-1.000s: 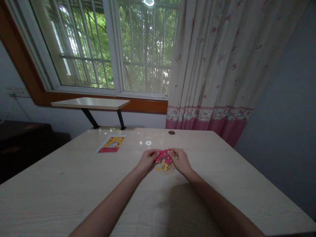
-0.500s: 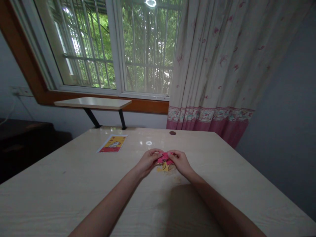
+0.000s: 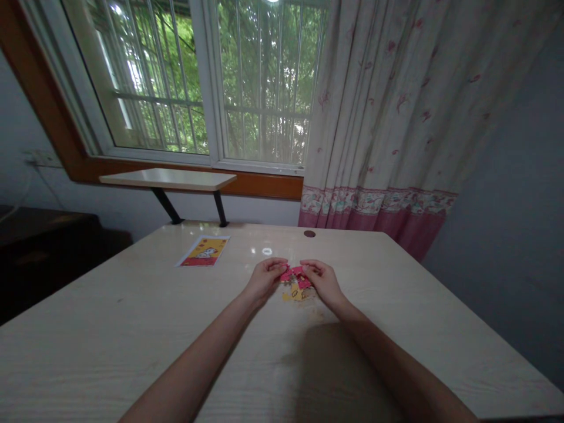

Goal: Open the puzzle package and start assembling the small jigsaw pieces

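Observation:
Above the table my left hand [image 3: 267, 277] is closed, thumb and fingers pinching a small pink jigsaw piece [image 3: 286, 274]. My right hand [image 3: 322, 282] pinches a larger pink jigsaw section [image 3: 301, 277], with a narrow gap between it and the left piece. Yellow jigsaw pieces [image 3: 297, 293] with dark line drawing show just below the pink ones. Whether they hang from the pink section or lie on the table I cannot tell. Farther left lies a flat printed picture [image 3: 205, 251] in yellow and red with a white cartoon figure.
A pale wood-grain table [image 3: 176, 335] spreads in front of me. At its back left a raised shelf [image 3: 170, 178] stands on black supports. A dark round cap [image 3: 309, 234] sits near the back edge, by the curtain [image 3: 379, 202]. Behind is a barred window [image 3: 264, 88].
The pink pieces, close together between my fingers before, now show a gap. My hands have drawn slightly apart. The view has tilted a little.

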Demonstrator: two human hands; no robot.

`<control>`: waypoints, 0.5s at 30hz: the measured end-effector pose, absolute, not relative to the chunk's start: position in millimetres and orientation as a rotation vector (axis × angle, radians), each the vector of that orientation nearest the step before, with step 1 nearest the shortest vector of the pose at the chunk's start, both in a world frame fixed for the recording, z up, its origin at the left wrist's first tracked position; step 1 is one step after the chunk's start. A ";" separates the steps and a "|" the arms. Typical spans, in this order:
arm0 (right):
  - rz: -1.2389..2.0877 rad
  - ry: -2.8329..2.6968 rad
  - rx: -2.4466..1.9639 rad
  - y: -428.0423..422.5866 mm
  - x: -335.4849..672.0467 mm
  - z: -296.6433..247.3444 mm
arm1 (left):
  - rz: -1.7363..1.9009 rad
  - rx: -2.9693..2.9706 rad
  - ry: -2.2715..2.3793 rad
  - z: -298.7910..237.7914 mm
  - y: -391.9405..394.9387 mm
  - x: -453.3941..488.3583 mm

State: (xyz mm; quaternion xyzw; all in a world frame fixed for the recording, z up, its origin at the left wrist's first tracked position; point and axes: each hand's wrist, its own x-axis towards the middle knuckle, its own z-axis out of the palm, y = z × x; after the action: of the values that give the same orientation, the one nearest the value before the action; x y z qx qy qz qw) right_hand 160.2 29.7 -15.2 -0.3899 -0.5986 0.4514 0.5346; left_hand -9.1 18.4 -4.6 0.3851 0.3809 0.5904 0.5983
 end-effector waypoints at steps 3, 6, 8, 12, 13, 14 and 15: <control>1.046 -1.447 -0.932 24.8 156.7 -13.2 | 1.298 0.886 0.850 -3.2 15.1 -6.8; 0.959 -1.469 -0.974 21.7 154.5 -11.7 | 1.217 0.879 0.806 -1.8 12.0 -4.4; 0.938 -1.484 -0.987 20.4 153.9 -11.1 | 1.194 0.874 0.799 -1.5 10.8 -2.9; 0.893 -1.521 -1.007 18.5 152.9 -10.5 | 1.212 0.863 0.793 -3.0 10.3 0.2; 0.873 -1.529 -1.017 18.1 152.7 -10.3 | 1.213 0.867 0.780 -3.6 10.4 1.0; 0.859 -1.535 -1.027 17.8 152.6 -9.9 | 1.213 0.873 0.767 -4.2 10.6 1.7; 0.851 -1.538 -1.034 17.4 152.6 -9.5 | 1.215 0.879 0.759 -4.8 10.9 2.1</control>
State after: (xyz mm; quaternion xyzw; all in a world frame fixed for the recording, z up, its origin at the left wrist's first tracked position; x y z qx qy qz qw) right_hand 152.6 17.4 -9.5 -0.4318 -0.6427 0.3553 0.5237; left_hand 2.1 10.9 -4.8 0.3895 0.3363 0.5386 0.6671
